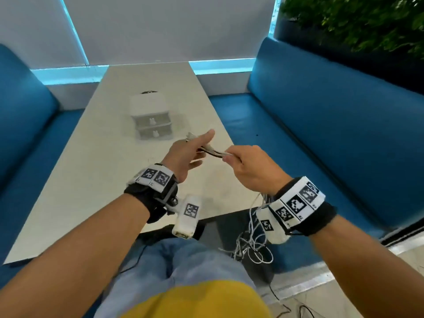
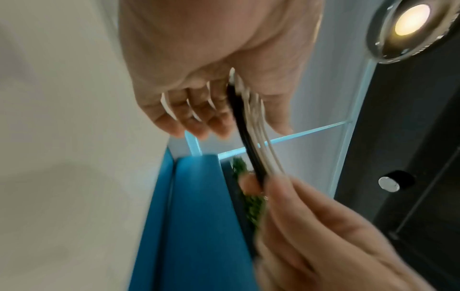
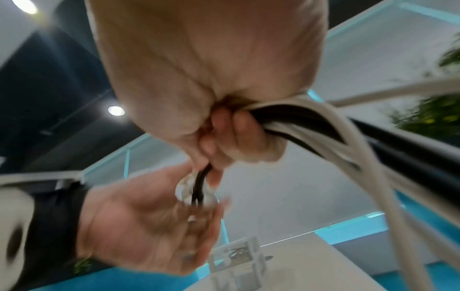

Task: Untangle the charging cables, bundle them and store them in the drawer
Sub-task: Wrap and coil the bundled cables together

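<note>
Above the near end of the table [image 1: 110,125], both hands hold the cables [image 1: 212,152] stretched between them. Left hand [image 1: 183,154] pinches one end; right hand [image 1: 249,166] is fisted round the bunch, whose slack dangles below. Farther off stands the drawer unit [image 1: 150,117].

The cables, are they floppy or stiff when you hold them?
Probably floppy: past the right hand the cables droop in loose loops below the table edge. They look light. Between both hands they run straight, likely only because the left hand pulls them taut.
</note>
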The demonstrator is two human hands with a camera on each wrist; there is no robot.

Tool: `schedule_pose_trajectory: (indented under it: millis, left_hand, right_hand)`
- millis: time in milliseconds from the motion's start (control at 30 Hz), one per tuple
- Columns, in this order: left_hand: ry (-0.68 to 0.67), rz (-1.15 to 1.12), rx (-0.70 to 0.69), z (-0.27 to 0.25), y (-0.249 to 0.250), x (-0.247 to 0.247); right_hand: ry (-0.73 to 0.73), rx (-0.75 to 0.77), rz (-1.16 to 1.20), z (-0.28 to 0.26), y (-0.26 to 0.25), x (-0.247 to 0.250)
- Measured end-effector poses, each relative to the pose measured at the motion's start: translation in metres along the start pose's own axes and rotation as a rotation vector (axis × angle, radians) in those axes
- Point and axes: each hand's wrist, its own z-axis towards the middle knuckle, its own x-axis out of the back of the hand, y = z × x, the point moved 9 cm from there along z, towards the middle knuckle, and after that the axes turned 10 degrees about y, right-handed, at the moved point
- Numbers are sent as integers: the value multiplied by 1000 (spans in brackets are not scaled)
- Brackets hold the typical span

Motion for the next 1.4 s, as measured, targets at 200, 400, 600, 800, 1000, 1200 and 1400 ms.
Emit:
schedule_pose_trajectory:
  millis: [200, 400, 600, 800, 1000, 1200, 1400]
  left_hand:
    - [-137, 304, -397, -16, 48, 54]
    - [-359, 473, -238, -39, 21, 56]
    - [-315, -128, 60, -39, 4, 82]
    - [3, -611, 314, -28, -40, 126]
    - [220, -877, 470, -15, -64, 148]
    - [197, -971, 379, -28, -46, 147]
    - [153, -1035, 445, -34, -48, 144]
  right_hand:
    - [-487, 192, -115, 29, -62, -41]
    - [-559, 275, -85, 76, -109, -40]
    - [-506, 164, 99, 122, -120, -53]
    - [-255, 178, 118, 129, -124, -119]
    - [-159, 310, 368, 78, -167, -141]
    - [-30, 531, 203, 56, -186, -158]
    - [193, 487, 230, 61, -189, -147]
